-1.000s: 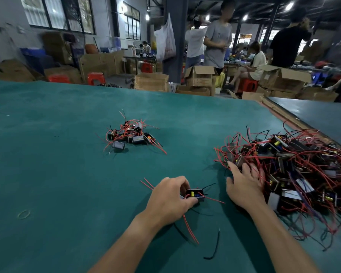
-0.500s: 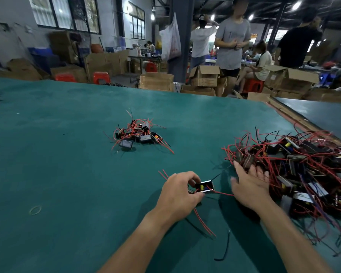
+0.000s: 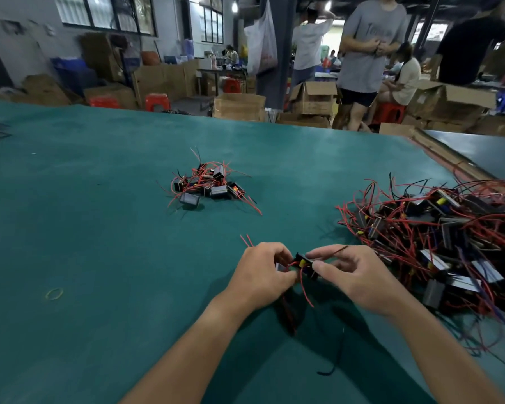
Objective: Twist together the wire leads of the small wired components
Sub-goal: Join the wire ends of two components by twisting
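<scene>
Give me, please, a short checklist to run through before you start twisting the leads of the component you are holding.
1. Small component held by both hands: ok. The left hand and the right hand each pinch it over the green mat.
2. Component apart from the large pile: ok.
3. Red leads hanging free below the component: ok.
4. Black lead free: ok. It sticks out past the right hand's fingers.
5. Lead ends lined up for twisting: cannot tell, too blurred.
6. Small pile out of the way: ok. It lies farther up the mat.
</scene>
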